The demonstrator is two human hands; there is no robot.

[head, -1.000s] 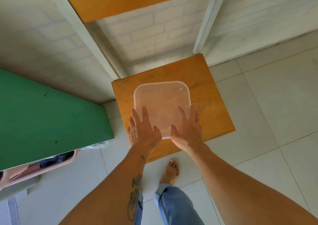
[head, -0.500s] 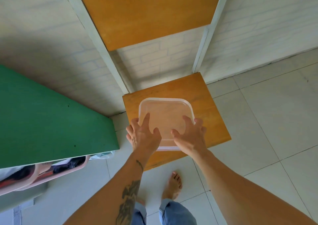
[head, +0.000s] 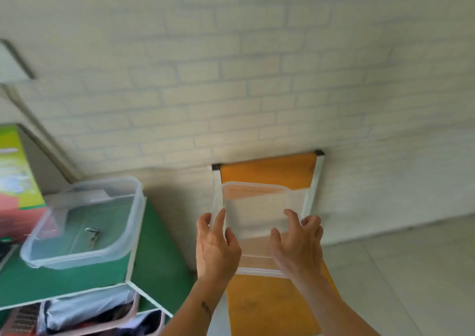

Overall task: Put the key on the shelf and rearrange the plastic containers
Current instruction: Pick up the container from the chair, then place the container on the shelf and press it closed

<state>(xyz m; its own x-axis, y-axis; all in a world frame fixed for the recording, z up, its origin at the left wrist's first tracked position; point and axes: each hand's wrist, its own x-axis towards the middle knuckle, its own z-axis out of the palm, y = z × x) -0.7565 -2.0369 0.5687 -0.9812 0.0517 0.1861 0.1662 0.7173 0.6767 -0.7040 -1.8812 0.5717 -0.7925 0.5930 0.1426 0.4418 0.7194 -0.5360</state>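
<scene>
I hold a clear square plastic container (head: pixel 254 207) up in front of the orange shelf unit (head: pixel 270 171), tilted with its open side toward me. My left hand (head: pixel 216 243) grips its left wall and my right hand (head: pixel 298 243) grips its right wall. A larger clear plastic container (head: pixel 84 220) sits on the green shelf top (head: pixel 77 274) at the left, and a small metal key (head: pixel 92 234) lies inside it.
A lower orange shelf board (head: pixel 267 307) is under my arms. A green and red box (head: pixel 18 181) stands at the far left. Pink fabric bins with clothes (head: pixel 84 312) sit under the green top. A pale brick wall (head: pixel 257 78) is behind, tiled floor at right.
Both hands have lifted the square container off the low orange board up to the top of the shelf. The view has swung upward, bringing the large container with the key into sight.
</scene>
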